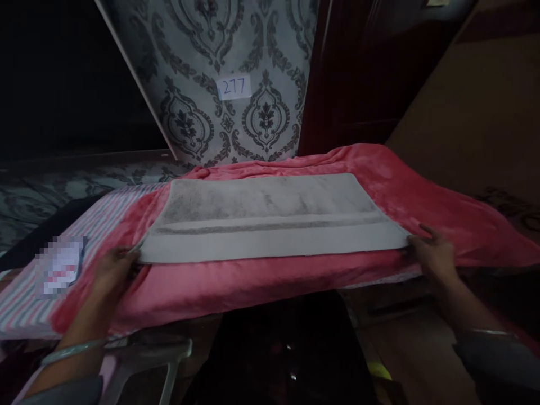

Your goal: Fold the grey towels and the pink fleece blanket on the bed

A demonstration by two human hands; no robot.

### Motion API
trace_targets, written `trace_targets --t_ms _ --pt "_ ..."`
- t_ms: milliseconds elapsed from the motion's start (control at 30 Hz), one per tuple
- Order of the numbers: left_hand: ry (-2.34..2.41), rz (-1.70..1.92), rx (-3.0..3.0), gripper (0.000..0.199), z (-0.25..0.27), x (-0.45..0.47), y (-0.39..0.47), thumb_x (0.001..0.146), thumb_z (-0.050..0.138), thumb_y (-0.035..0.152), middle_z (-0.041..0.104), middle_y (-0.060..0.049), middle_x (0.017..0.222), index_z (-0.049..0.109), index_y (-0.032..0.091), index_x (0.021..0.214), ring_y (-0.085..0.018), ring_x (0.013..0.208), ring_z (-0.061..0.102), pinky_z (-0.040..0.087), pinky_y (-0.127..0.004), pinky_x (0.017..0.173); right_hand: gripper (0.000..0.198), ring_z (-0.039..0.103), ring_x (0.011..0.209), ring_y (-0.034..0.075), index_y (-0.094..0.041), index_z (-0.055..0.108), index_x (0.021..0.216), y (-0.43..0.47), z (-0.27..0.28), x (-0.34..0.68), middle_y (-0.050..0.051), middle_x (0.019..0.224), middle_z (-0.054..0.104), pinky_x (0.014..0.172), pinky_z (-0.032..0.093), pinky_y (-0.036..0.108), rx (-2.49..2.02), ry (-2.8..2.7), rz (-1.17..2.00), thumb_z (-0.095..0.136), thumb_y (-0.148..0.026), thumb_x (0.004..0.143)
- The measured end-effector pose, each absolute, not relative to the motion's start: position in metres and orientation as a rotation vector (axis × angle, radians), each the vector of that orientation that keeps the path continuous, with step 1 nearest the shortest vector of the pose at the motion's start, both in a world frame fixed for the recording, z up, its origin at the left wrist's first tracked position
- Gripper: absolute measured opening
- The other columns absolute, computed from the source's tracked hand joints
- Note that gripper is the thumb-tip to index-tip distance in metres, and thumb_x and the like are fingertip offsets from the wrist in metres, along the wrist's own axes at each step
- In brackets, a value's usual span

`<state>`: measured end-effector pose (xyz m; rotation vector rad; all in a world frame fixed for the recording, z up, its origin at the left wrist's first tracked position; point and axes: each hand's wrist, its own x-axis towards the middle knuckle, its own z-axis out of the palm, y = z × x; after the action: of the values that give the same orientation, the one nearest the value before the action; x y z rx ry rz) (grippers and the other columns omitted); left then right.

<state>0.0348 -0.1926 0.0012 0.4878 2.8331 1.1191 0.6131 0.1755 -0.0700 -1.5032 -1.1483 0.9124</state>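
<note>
A grey towel (270, 199) lies spread wide on a pink-red blanket (236, 287). Its near edge shows as a smooth pale strip, with a darker groove running along behind it. At the near left corner, my left hand (116, 267) is closed with the fingers pinching the cloth. My right hand (434, 253) grips the near right corner between thumb and fingers, with one finger sticking out. The towel's near edge is stretched between both hands.
Striped cloth (25, 298) shows at the left, with a blurred packet (63, 264) on it. Behind are a patterned wall bearing a paper label (234, 86) marked 277, a dark screen (76, 73) and a dark red door (358, 73). A plastic stool (181, 349) stands below.
</note>
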Motion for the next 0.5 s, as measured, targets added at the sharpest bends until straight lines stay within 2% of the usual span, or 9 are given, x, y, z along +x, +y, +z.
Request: trace_targets --t_ms 33,100,133,200,233,300,400,500 --pt "2.823 1.024 0.435 0.016 0.004 0.033 -0.192 0.079 0.056 0.034 0.058 0.000 0.055 0.059 0.020 0.085 -0.022 0.054 0.060 0.049 -0.033 0.052 0.035 0.062 0.069 0.023 -0.021 0.061 0.106 0.175 -0.068 0.614 0.007 0.080 0.064 0.078 0.056 0.042 -1.585 -1.247 0.785 0.065 -0.013 0.072" --pt "2.877 0.774 0.461 0.024 0.010 0.030 -0.191 0.079 0.054 0.035 0.064 -0.005 0.065 0.061 0.018 0.095 -0.029 0.070 0.067 0.052 -0.037 0.062 0.037 0.064 0.098 0.032 -0.017 0.063 0.114 0.171 -0.066 0.611 0.016 0.102 0.067 0.099 0.046 0.052 -1.609 -1.526 0.457 0.062 -0.017 0.077" --pt "2.989 0.647 0.580 0.032 0.011 0.029 -0.190 0.080 0.052 0.036 0.068 -0.010 0.076 0.062 0.015 0.101 -0.033 0.083 0.069 0.053 -0.040 0.070 0.039 0.059 0.113 0.036 -0.015 0.063 0.118 0.169 -0.067 0.607 0.020 0.116 0.065 0.106 0.039 0.055 -1.551 -1.667 0.293 0.061 -0.021 0.079" --pt "3.201 0.468 0.938 0.048 0.008 0.028 -0.186 0.082 0.048 0.040 0.069 -0.020 0.107 0.061 0.009 0.117 -0.038 0.110 0.064 0.051 -0.046 0.090 0.045 0.044 0.134 0.038 -0.015 0.061 0.128 0.164 -0.075 0.597 0.021 0.138 0.055 0.114 0.030 0.056 -1.364 -1.907 0.028 0.058 -0.030 0.085" --pt "3.249 0.414 1.153 0.054 0.005 0.029 -0.183 0.084 0.044 0.042 0.065 -0.023 0.123 0.059 0.008 0.123 -0.039 0.121 0.058 0.047 -0.048 0.100 0.048 0.039 0.139 0.037 -0.016 0.059 0.132 0.161 -0.081 0.592 0.019 0.144 0.051 0.116 0.028 0.056 -1.271 -2.004 -0.059 0.055 -0.035 0.088" --pt "3.186 0.307 1.562 0.059 -0.008 0.032 -0.175 0.087 0.039 0.044 0.053 -0.022 0.143 0.056 0.009 0.132 -0.038 0.137 0.046 0.037 -0.050 0.112 0.052 0.038 0.141 0.034 -0.018 0.055 0.139 0.157 -0.095 0.580 0.015 0.149 0.049 0.115 0.031 0.055 -1.166 -2.175 -0.141 0.048 -0.042 0.094" --pt "2.958 0.128 1.750 0.060 -0.031 0.036 -0.165 0.091 0.035 0.041 0.044 -0.016 0.155 0.053 0.014 0.141 -0.036 0.147 0.032 0.028 -0.055 0.118 0.053 0.042 0.139 0.033 -0.024 0.052 0.145 0.154 -0.117 0.567 0.011 0.150 0.050 0.110 0.039 0.055 -1.197 -2.360 -0.203 0.035 -0.044 0.099" --pt "2.912 0.127 1.628 0.063 -0.049 0.035 -0.162 0.098 0.023 0.040 0.036 -0.013 0.161 0.043 0.015 0.152 -0.035 0.149 0.028 0.027 -0.060 0.117 0.054 0.042 0.140 0.031 -0.028 0.050 0.147 0.153 -0.131 0.563 0.006 0.152 0.047 0.109 0.040 0.053 -1.278 -2.395 -0.274 0.028 -0.045 0.101"
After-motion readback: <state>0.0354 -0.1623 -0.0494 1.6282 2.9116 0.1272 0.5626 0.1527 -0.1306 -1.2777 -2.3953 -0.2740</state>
